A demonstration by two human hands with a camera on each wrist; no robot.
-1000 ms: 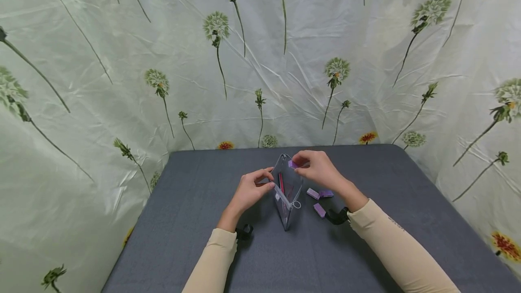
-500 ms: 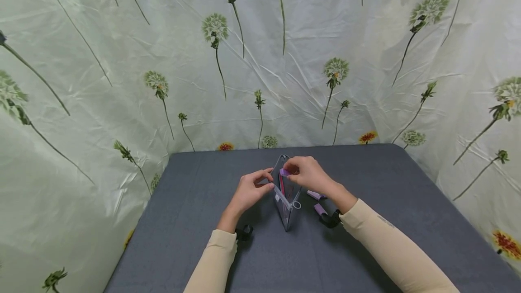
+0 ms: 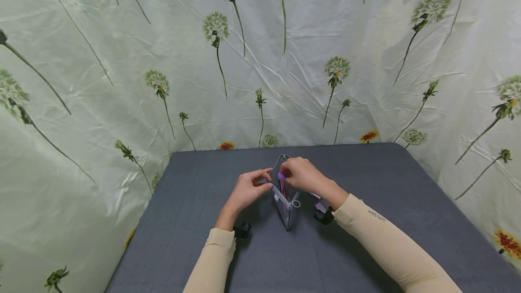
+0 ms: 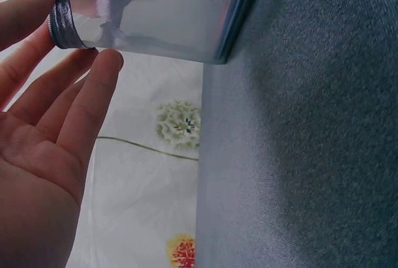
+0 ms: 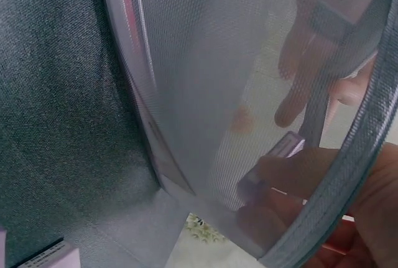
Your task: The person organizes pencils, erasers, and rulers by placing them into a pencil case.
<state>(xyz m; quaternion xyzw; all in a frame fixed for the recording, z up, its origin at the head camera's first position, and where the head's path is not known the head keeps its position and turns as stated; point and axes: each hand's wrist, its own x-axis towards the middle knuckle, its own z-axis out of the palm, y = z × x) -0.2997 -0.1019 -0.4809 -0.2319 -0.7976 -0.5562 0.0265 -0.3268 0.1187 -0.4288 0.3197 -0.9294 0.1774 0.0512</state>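
While your left hand [image 3: 249, 190] pinches the mesh pouch [image 3: 287, 198] rim open mid-table [image 3: 366, 248], your right hand [image 3: 300, 173], nearer, grips a purple block [image 3: 281, 176] at its mouth; pouch's long axis runs away from you.

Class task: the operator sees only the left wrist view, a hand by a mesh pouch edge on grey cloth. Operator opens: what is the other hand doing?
Observer: The right hand pinches a small purple block at the mouth of the mesh pouch.
Operator: Is anything already in the pouch?
Observer: Yes, a thin red stick shows through the mesh.
Operator: Any more blocks outside?
Observer: Purple pieces lie on the grey table, partly hidden by the right wrist.
Operator: Does my hand truly hold the pouch?
Observer: The left hand pinches its zip edge.
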